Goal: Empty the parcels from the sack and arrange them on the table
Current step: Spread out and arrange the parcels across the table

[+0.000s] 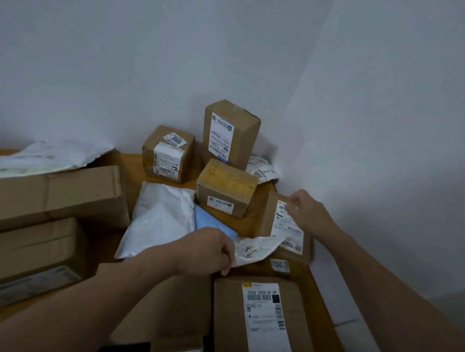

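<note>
Pinching white mailer [254, 248] edge: left grip [203, 250] | right grip [308, 209] at wall-side box [267, 214]; hold unclear

Dim, flat indoor light with a cool bluish cast; shadows are soft, darkest low on the right wall [396, 234]. The right hand [306, 209] is smeared by motion (its fingers [293, 202] most). Wide-angle bending curves the edges, and the left-edge boxes [33, 253] look soft.

The left hand [205, 251] pinched a crumpled white mailer [252, 248] at its edge. Just right of it, the right hand [307, 208] touched a labelled box [283, 235], fingers blurred. Beyond the left hand lay a blue packet [211, 224] and a white bag [160, 214] on the table [132, 170].
</note>
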